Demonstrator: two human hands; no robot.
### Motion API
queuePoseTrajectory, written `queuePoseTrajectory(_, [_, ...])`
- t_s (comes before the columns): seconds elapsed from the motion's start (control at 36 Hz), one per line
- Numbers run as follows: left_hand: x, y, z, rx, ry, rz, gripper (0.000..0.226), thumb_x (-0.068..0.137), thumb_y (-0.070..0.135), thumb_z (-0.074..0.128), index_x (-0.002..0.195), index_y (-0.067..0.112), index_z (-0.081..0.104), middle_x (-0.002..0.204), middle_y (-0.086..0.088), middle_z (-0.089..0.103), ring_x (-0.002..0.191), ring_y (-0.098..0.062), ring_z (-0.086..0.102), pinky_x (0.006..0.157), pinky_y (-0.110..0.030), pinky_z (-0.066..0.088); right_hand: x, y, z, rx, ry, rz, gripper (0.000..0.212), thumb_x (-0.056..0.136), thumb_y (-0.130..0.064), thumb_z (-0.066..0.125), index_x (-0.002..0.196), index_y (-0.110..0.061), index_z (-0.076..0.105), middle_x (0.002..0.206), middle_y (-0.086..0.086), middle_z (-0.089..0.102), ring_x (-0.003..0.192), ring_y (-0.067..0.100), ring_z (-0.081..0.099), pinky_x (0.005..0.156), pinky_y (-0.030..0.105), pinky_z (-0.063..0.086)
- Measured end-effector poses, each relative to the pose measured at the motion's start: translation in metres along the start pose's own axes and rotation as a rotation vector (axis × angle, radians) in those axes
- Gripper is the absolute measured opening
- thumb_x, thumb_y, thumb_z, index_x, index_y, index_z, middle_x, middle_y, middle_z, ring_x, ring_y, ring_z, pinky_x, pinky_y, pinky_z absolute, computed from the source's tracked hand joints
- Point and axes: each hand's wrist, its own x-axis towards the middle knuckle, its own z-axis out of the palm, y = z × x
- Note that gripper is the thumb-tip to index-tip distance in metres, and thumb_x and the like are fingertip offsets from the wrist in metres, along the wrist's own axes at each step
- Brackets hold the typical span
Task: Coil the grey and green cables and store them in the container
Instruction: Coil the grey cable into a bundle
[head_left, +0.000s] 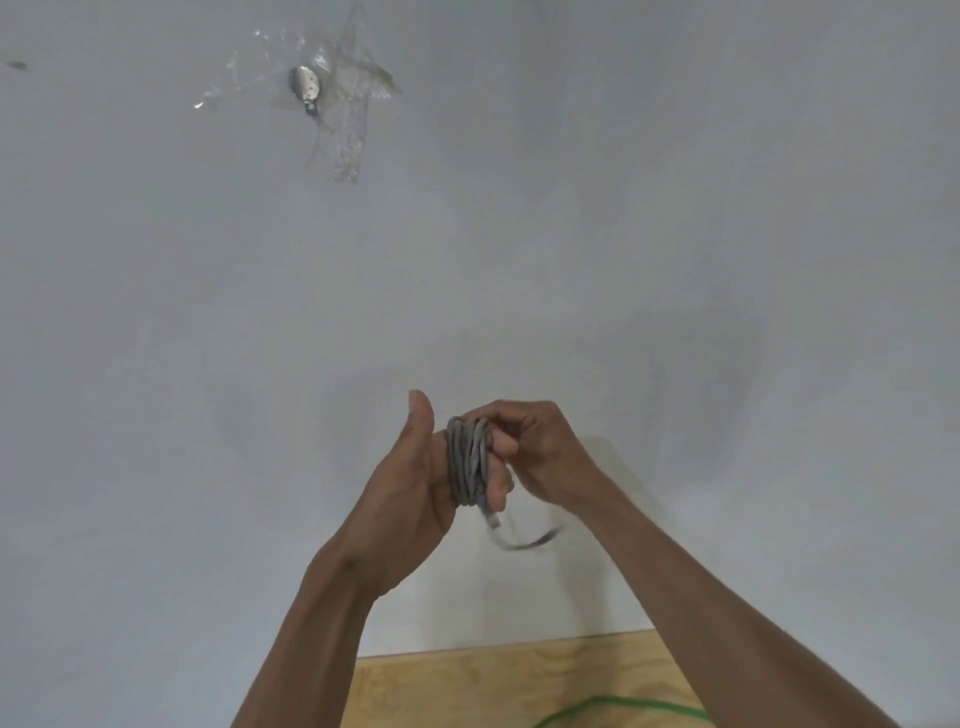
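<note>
Blur smears the loose tail of the grey cable (470, 460) where it swings below the hands, so its end is hard to make out; a small plug seems to hang just under the coil. Only a short arc of the green cable (631, 707) shows, cut off by the bottom edge and partly hidden behind the right forearm; it lies on the wooden worktop (467, 686), well below the coil. No container is in view.

The left hand (410, 493) stands upright with the thumb raised and the fingers straight; the grey cable is wound in several turns around those fingers, whose tips poke out on the coil's right. The right hand (535, 452) is curled closed against the coil's top right, fingertips pinching the cable there. Both hands are held up in front of a pale wall (675, 208).

High above and left of the coil, crumpled clear tape (345, 104) is stuck to the wall over a small shiny thing I cannot identify.
</note>
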Motion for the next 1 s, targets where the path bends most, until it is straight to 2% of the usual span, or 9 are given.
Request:
queuePoseTrajectory(0.08, [0.004,0.004,0.007,0.009,0.034,0.022,0.099,0.088,0.072,0.021,0.113,-0.016,0.059,0.078,-0.019,0.062,0.080,-0.033,0.054,0.086,-0.047,0.039,-0.014,0.015,0.014,-0.018,0.030,0.022,0.019,0.077,-0.023,0.075,0.064,-0.016,0.063,0.055,0.006,0.055,0.054,0.021,0.048,0.058,0.030,0.042])
queuePoseTrajectory(0.14, [0.006,0.003,0.008,-0.062,0.048,0.009,0.095,0.088,0.072,0.023,0.121,-0.010,0.057,0.080,-0.018,0.061,0.074,-0.031,0.056,0.068,-0.044,0.034,-0.027,0.023,0.021,-0.082,0.055,0.048,0.030,0.087,-0.014,0.060,0.060,-0.028,0.064,0.058,-0.004,0.057,0.055,0.021,0.050,0.055,0.031,0.043])
queuePoseTrajectory(0.28, [0.009,-0.001,0.002,-0.049,0.079,0.012,0.090,0.085,0.075,0.026,0.129,0.001,0.054,0.084,-0.014,0.060,0.070,-0.031,0.051,0.050,-0.035,0.039,-0.045,0.021,0.038,-0.074,0.080,0.228,0.032,0.104,-0.022,0.052,0.077,-0.010,0.063,0.061,-0.005,0.065,0.051,0.013,0.053,0.063,0.039,0.051])
queuePoseTrajectory(0.5, [0.010,-0.005,-0.025,0.385,0.334,0.088,0.079,0.095,0.070,0.014,0.122,0.011,0.059,0.086,-0.008,0.067,0.082,-0.019,0.062,0.094,-0.041,0.046,-0.065,0.017,0.044,-0.147,0.032,0.321,0.018,0.099,-0.023,0.060,0.112,-0.016,0.071,0.070,-0.003,0.070,0.049,0.009,0.050,0.048,0.023,0.046])
queuePoseTrajectory(0.58, [0.006,-0.009,-0.032,0.611,0.342,0.059,0.079,0.090,0.074,0.017,0.112,0.012,0.062,0.087,-0.003,0.068,0.083,-0.017,0.063,0.091,-0.033,0.046,-0.065,0.001,0.038,-0.485,-0.082,0.227,0.018,0.099,-0.022,0.057,0.112,-0.023,0.069,0.072,-0.010,0.066,0.051,0.001,0.054,0.055,0.014,0.042])
queuePoseTrajectory(0.64, [0.002,-0.012,-0.032,0.702,0.307,0.015,0.080,0.085,0.078,0.018,0.107,0.015,0.063,0.086,-0.001,0.068,0.084,-0.015,0.064,0.088,-0.029,0.048,-0.058,-0.019,0.031,-0.777,-0.217,0.135,0.015,0.098,-0.022,0.053,0.104,-0.030,0.064,0.074,-0.011,0.060,0.064,0.005,0.055,0.063,0.022,0.045])
queuePoseTrajectory(0.72, [-0.004,-0.017,-0.028,0.797,0.220,-0.004,0.080,0.090,0.076,0.012,0.091,0.015,0.063,0.083,-0.002,0.066,0.082,-0.020,0.063,0.083,-0.039,0.051,-0.043,-0.047,0.022,-1.177,-0.399,0.022,0.029,0.099,-0.021,0.046,0.120,-0.036,0.059,0.106,-0.007,0.067,0.097,0.019,0.062,0.079,0.037,0.052])
queuePoseTrajectory(0.89, [-0.010,-0.021,-0.020,0.697,0.099,-0.111,0.093,0.088,0.075,0.003,0.086,0.007,0.066,0.069,-0.006,0.067,0.066,-0.015,0.059,0.071,-0.021,0.044,-0.010,-0.073,0.004,-1.587,-0.487,-0.186,0.017,0.099,-0.041,0.051,0.105,-0.033,0.065,0.097,-0.010,0.068,0.087,0.020,0.067,0.060,0.030,0.037])
queuePoseTrajectory(1.0, [-0.013,-0.019,-0.019,0.407,0.043,-0.171,0.097,0.087,0.080,0.006,0.094,0.002,0.064,0.066,-0.012,0.061,0.069,-0.026,0.054,0.082,-0.046,0.044,0.005,-0.071,-0.014,-1.472,-0.387,-0.344,0.034,0.097,-0.058,0.046,0.107,-0.036,0.069,0.093,-0.010,0.071,0.083,0.014,0.066,0.068,0.030,0.045])
